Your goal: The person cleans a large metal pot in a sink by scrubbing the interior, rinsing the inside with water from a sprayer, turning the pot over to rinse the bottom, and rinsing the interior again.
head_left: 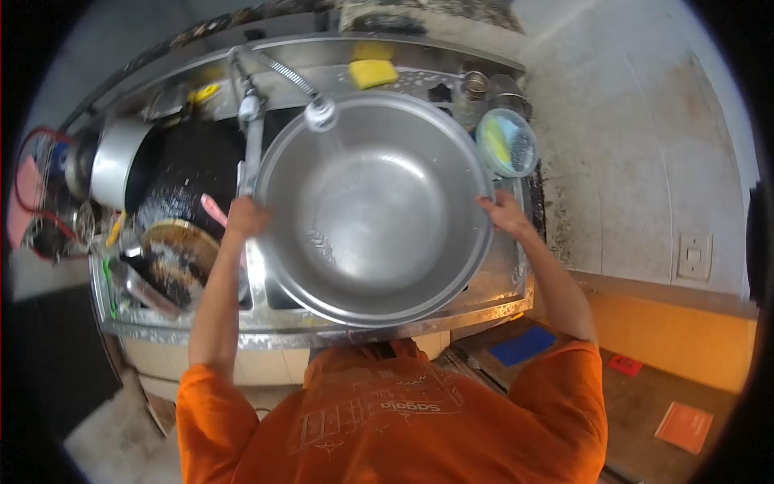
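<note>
Presently, the left hand (248, 218) and right hand (505, 213), with curled fingers, hold 1 large metal basin (403, 222) at its left and right sides, over the counter (501, 284), below the faucet head (321, 116).

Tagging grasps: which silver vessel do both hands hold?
The large round basin, held at opposite sides by the left hand and right hand. The smaller silver pot, over on the left, touches neither hand.
</note>
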The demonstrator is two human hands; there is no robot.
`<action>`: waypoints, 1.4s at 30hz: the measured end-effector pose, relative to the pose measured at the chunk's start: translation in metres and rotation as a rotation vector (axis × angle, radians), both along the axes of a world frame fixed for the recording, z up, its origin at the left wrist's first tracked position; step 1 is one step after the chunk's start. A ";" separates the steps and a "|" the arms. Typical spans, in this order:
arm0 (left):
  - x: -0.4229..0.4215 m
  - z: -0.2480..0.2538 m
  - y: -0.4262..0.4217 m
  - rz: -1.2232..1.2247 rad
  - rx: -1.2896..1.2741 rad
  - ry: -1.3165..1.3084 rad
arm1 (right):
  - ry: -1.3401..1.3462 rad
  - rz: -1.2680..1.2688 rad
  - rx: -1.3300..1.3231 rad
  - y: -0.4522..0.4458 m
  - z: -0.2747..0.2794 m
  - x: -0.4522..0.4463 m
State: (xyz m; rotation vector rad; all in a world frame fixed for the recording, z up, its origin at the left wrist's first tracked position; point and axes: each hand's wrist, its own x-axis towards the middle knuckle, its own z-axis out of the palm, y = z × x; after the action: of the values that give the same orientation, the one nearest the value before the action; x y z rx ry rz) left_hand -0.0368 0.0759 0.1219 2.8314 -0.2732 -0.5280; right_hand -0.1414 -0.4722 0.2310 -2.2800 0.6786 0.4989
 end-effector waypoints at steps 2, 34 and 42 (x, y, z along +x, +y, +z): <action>-0.016 0.017 -0.023 0.221 -0.087 0.002 | 0.010 -0.017 -0.004 -0.022 -0.055 -0.003; -0.012 -0.013 -0.069 0.337 -1.230 -0.442 | -0.858 0.561 0.189 0.376 -0.009 0.122; -0.064 0.041 -0.063 0.332 -0.451 -0.231 | -0.537 0.592 0.222 0.377 -0.011 0.125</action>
State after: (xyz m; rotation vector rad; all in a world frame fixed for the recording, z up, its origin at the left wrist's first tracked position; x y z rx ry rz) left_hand -0.1010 0.0128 0.1632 2.4200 0.0384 -0.0550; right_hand -0.0166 -0.0950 0.2196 -2.2314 -0.3119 0.1867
